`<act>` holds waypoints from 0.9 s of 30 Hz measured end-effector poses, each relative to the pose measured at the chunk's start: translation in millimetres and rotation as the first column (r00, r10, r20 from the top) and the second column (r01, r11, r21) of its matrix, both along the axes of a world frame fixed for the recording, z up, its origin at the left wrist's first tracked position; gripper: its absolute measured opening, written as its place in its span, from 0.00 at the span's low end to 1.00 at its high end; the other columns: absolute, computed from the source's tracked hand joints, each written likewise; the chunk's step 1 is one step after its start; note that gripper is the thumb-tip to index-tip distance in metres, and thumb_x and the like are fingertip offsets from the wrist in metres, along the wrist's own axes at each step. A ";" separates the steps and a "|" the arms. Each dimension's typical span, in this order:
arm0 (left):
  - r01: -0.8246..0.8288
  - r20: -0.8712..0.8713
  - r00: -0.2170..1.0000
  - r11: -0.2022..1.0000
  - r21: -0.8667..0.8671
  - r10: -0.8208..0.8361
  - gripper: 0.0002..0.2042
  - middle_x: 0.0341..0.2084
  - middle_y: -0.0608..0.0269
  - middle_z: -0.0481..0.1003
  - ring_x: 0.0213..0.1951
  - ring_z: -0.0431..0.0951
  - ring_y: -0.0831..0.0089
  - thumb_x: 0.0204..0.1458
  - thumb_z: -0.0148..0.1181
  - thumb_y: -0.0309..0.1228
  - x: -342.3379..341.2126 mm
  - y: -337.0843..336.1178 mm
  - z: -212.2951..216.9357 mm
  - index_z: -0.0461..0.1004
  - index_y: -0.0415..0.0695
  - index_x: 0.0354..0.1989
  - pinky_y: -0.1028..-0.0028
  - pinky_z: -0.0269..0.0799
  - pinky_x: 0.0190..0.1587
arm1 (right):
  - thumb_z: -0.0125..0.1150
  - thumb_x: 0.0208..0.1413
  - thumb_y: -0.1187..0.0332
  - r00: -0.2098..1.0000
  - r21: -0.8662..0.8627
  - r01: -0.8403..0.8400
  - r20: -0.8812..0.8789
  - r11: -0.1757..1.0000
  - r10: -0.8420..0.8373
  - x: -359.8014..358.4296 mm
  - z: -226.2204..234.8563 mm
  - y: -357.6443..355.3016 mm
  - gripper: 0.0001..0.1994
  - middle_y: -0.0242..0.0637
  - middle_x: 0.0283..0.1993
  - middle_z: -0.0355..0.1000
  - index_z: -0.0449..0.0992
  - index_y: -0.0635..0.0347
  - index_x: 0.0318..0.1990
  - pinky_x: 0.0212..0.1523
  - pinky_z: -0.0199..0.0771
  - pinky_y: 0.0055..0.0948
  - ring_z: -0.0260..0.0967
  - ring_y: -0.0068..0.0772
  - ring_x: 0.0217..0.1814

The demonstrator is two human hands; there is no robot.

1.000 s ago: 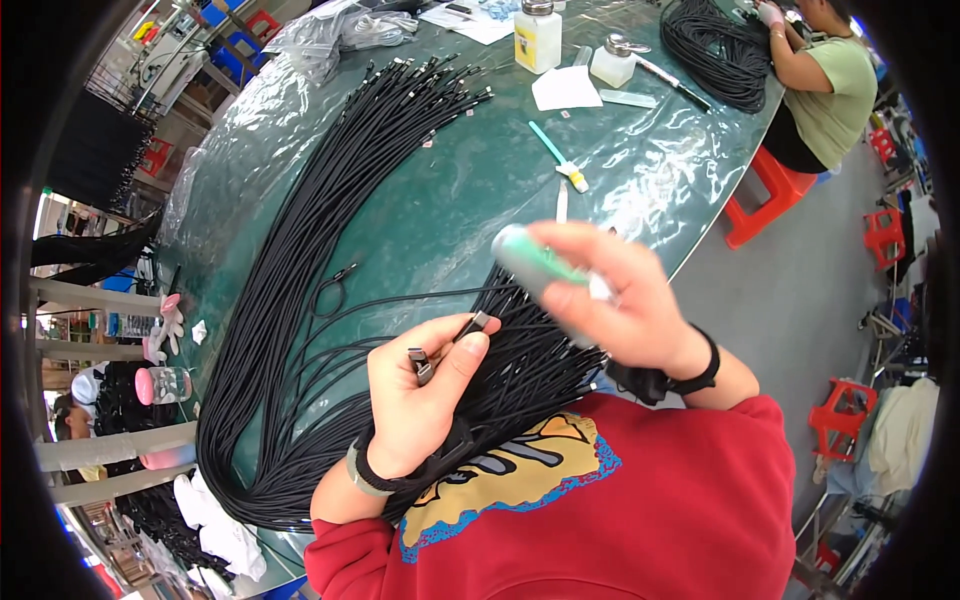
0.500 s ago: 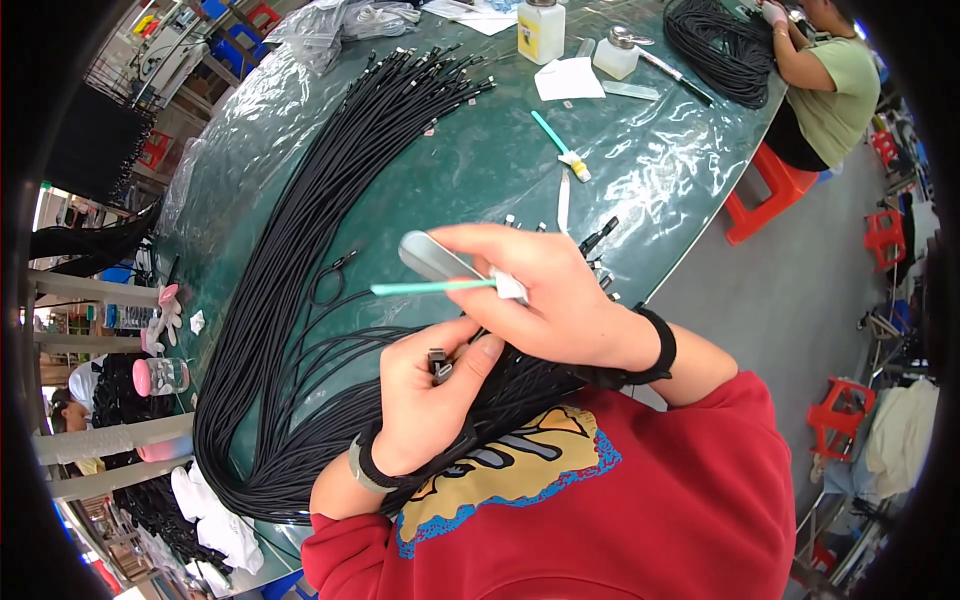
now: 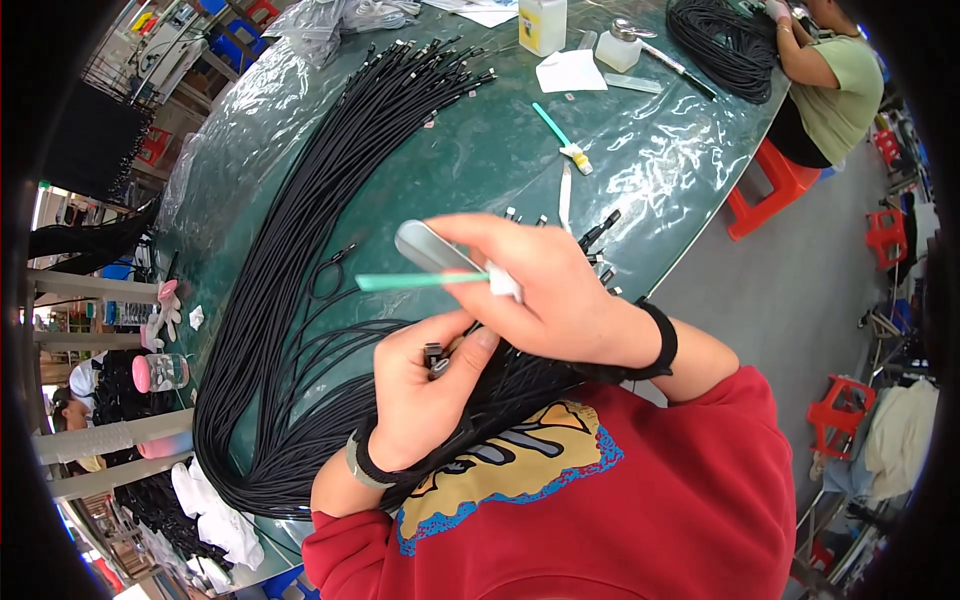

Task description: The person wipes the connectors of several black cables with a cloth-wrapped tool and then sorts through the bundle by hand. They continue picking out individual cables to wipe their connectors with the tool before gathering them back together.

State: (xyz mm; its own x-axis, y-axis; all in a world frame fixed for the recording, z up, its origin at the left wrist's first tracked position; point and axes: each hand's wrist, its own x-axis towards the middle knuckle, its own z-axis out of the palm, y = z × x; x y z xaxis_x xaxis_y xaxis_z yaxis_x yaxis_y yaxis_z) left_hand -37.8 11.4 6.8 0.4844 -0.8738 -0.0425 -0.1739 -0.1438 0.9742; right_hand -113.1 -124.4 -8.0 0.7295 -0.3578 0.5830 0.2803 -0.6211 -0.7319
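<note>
My left hand (image 3: 420,385) is closed round a black cable, whose metal-tipped connector (image 3: 435,358) pokes up between thumb and fingers. Just above and to the right, my right hand (image 3: 550,285) grips a thin green stick (image 3: 410,282) with a white wad at its end, blurred by motion. The same hand also holds a grey, round-ended flat tool (image 3: 425,245). Its fingertips are partly hidden, and both hands nearly touch. Beneath them a thick bundle of black cables (image 3: 280,250) loops across the green table (image 3: 480,150), its far ends fanned out at the back.
Farther back lie a second green stick (image 3: 550,124) with a yellowish wad, a white paper (image 3: 570,71), a white bottle (image 3: 542,28), a pump bottle (image 3: 619,48) and a marker (image 3: 680,72). At the far right a person (image 3: 835,70) sits by a black cable coil (image 3: 720,50).
My right hand has shifted slightly up and left, carrying the green stick and the flat tool. My left hand has edged a little left, still holding the cable.
</note>
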 end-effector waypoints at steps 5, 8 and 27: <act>0.046 -0.016 0.999 0.999 -0.022 -0.046 0.07 0.16 0.77 0.63 0.19 0.56 0.89 0.47 0.55 0.23 -4.3 -2.3 8.6 0.73 0.37 0.36 0.86 0.50 0.21 | 0.52 0.50 0.72 0.979 0.230 0.057 -0.204 0.971 -0.009 9.5 12.5 -8.6 0.16 0.36 0.34 0.70 0.66 0.65 0.47 0.29 0.66 0.19 0.66 0.19 0.30; 0.002 -0.283 0.959 0.999 -0.036 -0.012 0.08 0.15 0.73 0.64 0.16 0.56 0.89 0.48 0.53 0.24 1.2 -1.5 5.5 0.72 0.34 0.34 0.87 0.47 0.18 | 0.52 0.51 0.71 0.994 0.348 0.048 -0.113 0.936 -0.009 0.8 6.2 -14.3 0.15 0.35 0.37 0.70 0.66 0.66 0.47 0.34 0.65 0.19 0.66 0.20 0.36; 0.127 0.771 0.627 0.961 -0.245 0.114 0.11 0.15 0.57 0.65 0.15 0.64 0.65 0.38 0.57 0.16 -4.9 -8.8 -7.5 0.70 0.35 0.33 0.75 0.59 0.17 | 0.53 0.49 0.74 0.962 0.235 -0.003 -0.263 0.972 0.066 -23.0 18.5 0.7 0.14 0.33 0.31 0.70 0.68 0.66 0.45 0.32 0.65 0.18 0.65 0.18 0.31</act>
State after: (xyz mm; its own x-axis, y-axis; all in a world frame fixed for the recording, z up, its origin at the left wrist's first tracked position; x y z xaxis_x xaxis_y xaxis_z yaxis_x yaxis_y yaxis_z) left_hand -42.6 2.6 -0.7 0.2257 -0.7952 0.5628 -0.8760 0.0870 0.4744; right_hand -136.1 -123.8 10.5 0.8612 -0.4310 0.2694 0.0729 -0.4199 -0.9046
